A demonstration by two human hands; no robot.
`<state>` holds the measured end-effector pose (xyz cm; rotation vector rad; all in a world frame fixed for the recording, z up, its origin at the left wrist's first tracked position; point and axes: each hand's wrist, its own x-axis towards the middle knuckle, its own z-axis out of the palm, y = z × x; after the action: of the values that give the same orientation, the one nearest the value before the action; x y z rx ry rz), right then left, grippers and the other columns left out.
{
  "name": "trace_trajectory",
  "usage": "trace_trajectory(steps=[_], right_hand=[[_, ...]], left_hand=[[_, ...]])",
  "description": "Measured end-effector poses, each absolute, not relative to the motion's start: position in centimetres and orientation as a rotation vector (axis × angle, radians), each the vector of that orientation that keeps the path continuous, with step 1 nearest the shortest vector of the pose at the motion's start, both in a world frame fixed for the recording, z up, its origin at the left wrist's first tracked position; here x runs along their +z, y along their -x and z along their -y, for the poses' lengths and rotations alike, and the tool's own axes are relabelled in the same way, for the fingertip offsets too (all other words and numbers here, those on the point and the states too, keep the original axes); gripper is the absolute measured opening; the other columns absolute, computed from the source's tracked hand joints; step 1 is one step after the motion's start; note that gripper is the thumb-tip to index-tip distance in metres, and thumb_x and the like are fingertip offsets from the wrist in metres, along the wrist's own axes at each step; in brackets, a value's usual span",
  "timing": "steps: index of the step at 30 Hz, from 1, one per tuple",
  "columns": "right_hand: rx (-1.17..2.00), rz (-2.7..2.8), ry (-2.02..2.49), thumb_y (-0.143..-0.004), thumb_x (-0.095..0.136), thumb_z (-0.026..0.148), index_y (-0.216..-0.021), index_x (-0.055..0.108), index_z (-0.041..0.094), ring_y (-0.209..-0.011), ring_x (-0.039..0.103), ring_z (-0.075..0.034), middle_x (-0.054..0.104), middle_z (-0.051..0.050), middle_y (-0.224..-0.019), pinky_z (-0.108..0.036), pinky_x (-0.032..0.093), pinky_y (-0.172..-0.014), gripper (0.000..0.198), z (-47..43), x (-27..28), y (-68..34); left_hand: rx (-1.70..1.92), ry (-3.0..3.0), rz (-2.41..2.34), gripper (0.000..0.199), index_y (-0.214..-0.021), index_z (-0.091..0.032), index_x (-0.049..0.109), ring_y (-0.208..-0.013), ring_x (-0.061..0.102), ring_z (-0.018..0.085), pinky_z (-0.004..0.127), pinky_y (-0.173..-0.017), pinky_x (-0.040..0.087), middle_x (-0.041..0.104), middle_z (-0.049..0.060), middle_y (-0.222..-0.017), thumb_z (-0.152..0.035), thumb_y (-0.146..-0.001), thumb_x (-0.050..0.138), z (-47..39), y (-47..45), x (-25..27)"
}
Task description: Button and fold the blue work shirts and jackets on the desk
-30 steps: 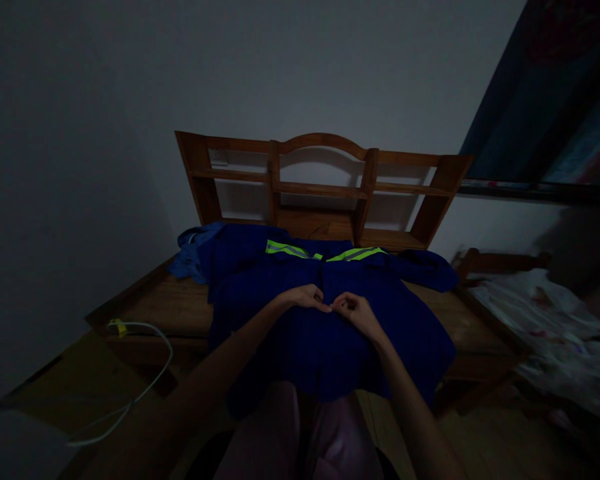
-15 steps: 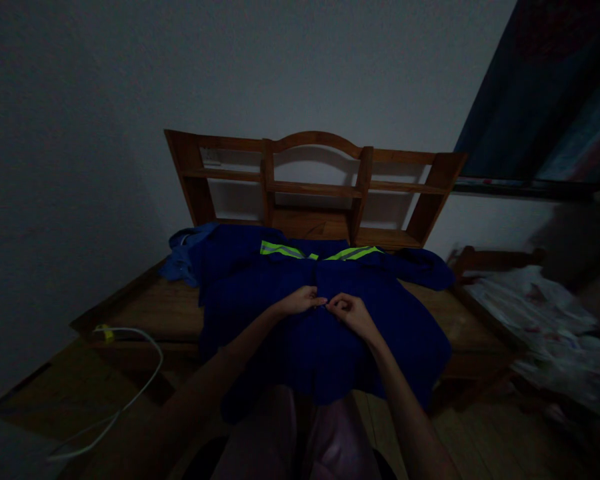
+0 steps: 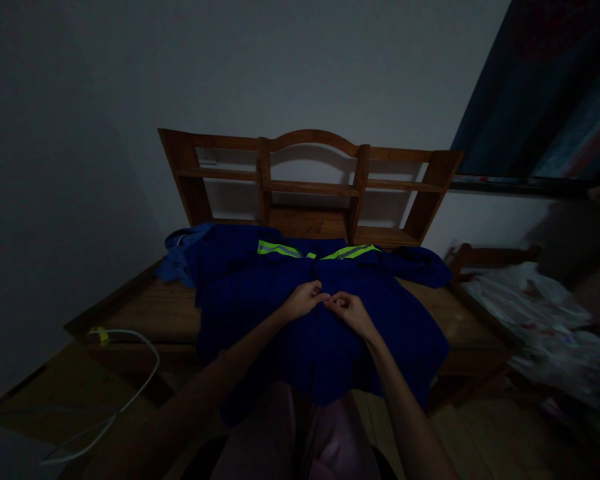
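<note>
A dark blue work jacket (image 3: pixel 250 293) with yellow-green reflective stripes lies spread over a wooden desk, its lower part hanging over the front edge. At the middle of its front opening, my left hand (image 3: pixel 304 300) pinches the fabric edge with thumb and fingers. My right hand (image 3: pixel 349 311) pinches the jacket just beside it, and the fingertips of both hands nearly meet. Whether a button or other fastener sits between the fingertips is too dark and small to tell.
The wooden desk (image 3: pixel 165 313) has a shelf rack (image 3: pixel 310 190) at its back against the wall. A lighter blue cloth (image 3: pixel 180 253) lies at the left. A white cable (image 3: pixel 150 347) droops off the left front. White plastic bags (image 3: pixel 540 300) are heaped on a chair at the right.
Both hands stay at the jacket's front opening. The left fingers have shifted slightly up and closer to the right fingertips. The view has moved a little.
</note>
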<state>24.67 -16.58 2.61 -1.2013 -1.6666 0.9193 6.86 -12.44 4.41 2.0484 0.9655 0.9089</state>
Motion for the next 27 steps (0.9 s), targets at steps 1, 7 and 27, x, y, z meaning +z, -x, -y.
trace_trajectory(steps=[1,7,27], right_hand=[[0.936,1.673,1.195,-0.073,0.06,0.048,-0.079,0.061,0.015,-0.047,0.032,-0.007,0.043,0.004,-0.054,-0.019,0.023,-0.043,0.034,16.6,2.59,-24.69],[1.031,1.691,1.109,-0.075,0.058,0.044,-0.08,0.061,0.014,-0.047,0.03,-0.006,0.04,0.005,-0.055,-0.019,0.019,-0.043,0.031,16.66,2.36,-24.92],[1.024,1.641,1.107,-0.075,0.059,0.048,-0.078,0.059,0.013,-0.048,0.028,-0.006,0.036,0.005,-0.055,-0.019,0.019,-0.044,0.034,16.2,1.92,-25.05]], left_hand=[[0.889,-1.98,-0.955,0.03,-0.073,-0.016,0.048,-0.06,0.051,0.012,0.021,-0.055,0.036,0.051,-0.003,-0.063,-0.044,-0.075,0.058,12.33,-6.86,4.34],[0.729,-1.597,-0.831,0.047,-0.065,-0.015,0.043,-0.055,0.049,0.009,0.021,-0.054,0.036,0.045,-0.006,-0.058,-0.039,-0.048,0.079,12.19,-6.62,4.98],[0.802,-1.489,-0.851,0.039,-0.083,-0.01,0.062,-0.069,0.06,0.013,0.024,-0.067,0.045,0.064,0.003,-0.075,-0.023,-0.051,0.081,12.8,-6.01,4.46]])
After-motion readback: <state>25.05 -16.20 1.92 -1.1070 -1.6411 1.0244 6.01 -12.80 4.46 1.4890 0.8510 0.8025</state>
